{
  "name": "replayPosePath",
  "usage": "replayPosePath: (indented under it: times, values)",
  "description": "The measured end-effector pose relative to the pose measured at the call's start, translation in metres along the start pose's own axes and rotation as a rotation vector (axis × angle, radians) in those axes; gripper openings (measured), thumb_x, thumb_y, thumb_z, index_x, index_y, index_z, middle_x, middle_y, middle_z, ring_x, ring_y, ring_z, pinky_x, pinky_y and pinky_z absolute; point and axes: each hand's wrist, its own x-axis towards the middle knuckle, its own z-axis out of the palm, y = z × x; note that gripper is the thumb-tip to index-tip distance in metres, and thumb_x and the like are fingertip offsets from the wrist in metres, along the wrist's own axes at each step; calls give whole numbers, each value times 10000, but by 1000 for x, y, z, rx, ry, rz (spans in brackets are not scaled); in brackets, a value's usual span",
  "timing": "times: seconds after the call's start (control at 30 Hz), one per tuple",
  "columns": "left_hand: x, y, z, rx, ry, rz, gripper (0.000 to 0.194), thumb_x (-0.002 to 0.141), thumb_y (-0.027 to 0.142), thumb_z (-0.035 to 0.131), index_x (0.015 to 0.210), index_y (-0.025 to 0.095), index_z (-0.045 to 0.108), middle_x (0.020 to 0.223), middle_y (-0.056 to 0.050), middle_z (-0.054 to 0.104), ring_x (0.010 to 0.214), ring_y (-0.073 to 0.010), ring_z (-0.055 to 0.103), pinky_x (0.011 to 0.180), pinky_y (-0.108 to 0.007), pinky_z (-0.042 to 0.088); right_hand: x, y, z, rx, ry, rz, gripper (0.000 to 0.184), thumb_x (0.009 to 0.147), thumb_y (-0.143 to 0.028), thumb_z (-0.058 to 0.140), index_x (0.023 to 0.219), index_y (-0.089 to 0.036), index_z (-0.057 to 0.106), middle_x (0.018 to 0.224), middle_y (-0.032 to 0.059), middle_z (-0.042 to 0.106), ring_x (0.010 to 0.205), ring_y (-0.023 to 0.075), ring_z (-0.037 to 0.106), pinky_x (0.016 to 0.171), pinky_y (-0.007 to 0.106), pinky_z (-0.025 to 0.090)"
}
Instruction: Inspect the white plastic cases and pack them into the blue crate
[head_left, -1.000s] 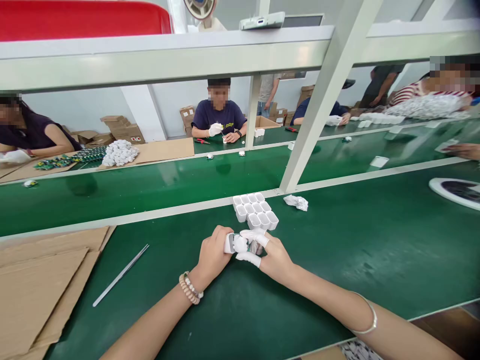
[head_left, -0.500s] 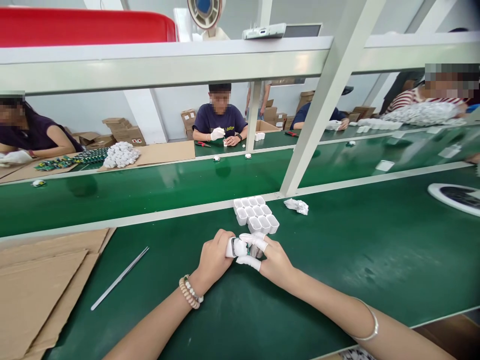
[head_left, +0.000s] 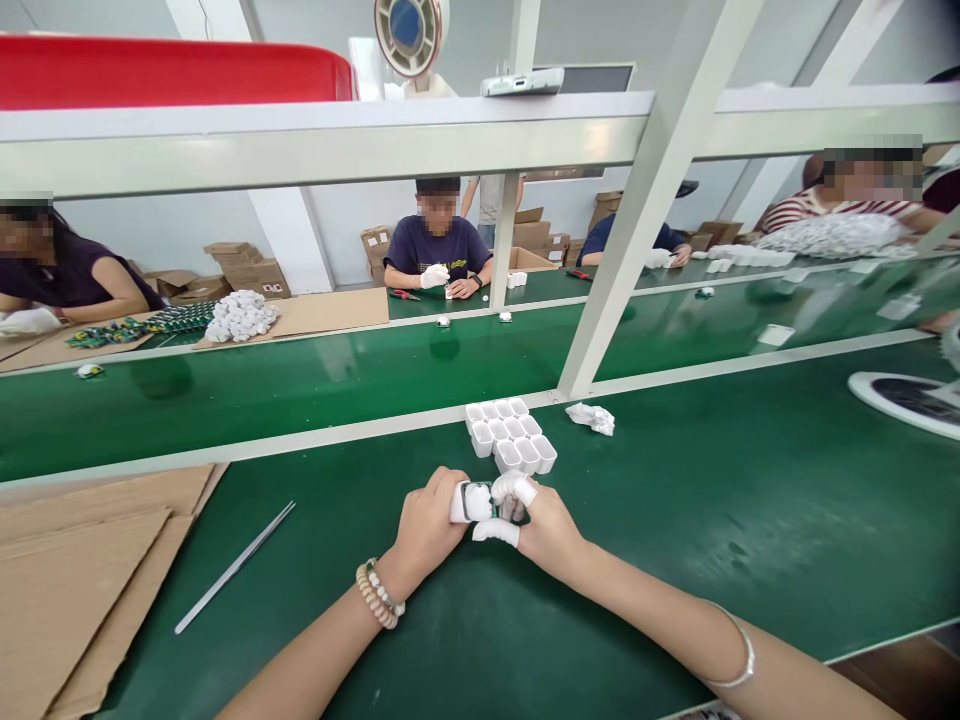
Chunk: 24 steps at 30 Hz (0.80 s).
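Note:
Both my hands meet over the green table (head_left: pixel 675 540) near its middle. My left hand (head_left: pixel 426 525) is curled round a small white plastic housing (head_left: pixel 468 501) with a dark part showing inside. My right hand (head_left: pixel 536 515), with white finger cots on thumb and fingertips, pinches the same housing from the right. Just beyond them a cluster of several small white open-topped housings (head_left: pixel 510 436) stands in rows on the table.
Metal tweezers (head_left: pixel 234 568) lie at the left, beside cardboard sheets (head_left: pixel 82 570). A crumpled white scrap (head_left: pixel 591 417) sits right of the cluster. A white frame post (head_left: pixel 622 240) rises behind. Other people work across the green conveyor (head_left: pixel 300 380); a round white disc (head_left: pixel 904 398) lies far right.
My hands stay joined on the housing and have hardly moved; the right fingers shifted slightly on it. The camera tilted a little, so everything sits lower in the picture.

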Motion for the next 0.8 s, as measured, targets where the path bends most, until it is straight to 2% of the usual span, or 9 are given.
replayPosePath:
  times: [0.4,0.7,0.8]
  values:
    - [0,-1,-1,-134,43,-64,155,845,206,561,996,227,531,934,-2,642,749,-159,632,612,-248,429,-2,-1,0,33,-68,12,466,847,-633,589,967,-184,552,694,1,622,507,102,527,509,230,445]
    - [0,-4,-1,-205,99,-102,162,842,204,575,996,225,533,927,-4,649,766,-160,639,638,-256,468,-3,-1,-3,17,-122,-54,446,930,-515,547,1234,-190,546,706,-2,641,517,108,549,516,229,450]
    - [1,-3,-2,-201,114,-122,164,836,204,585,990,225,532,922,-4,656,768,-164,647,638,-257,478,-3,-1,-2,-15,-124,-120,473,949,-488,528,1312,-184,511,672,-10,638,494,111,544,504,230,438]
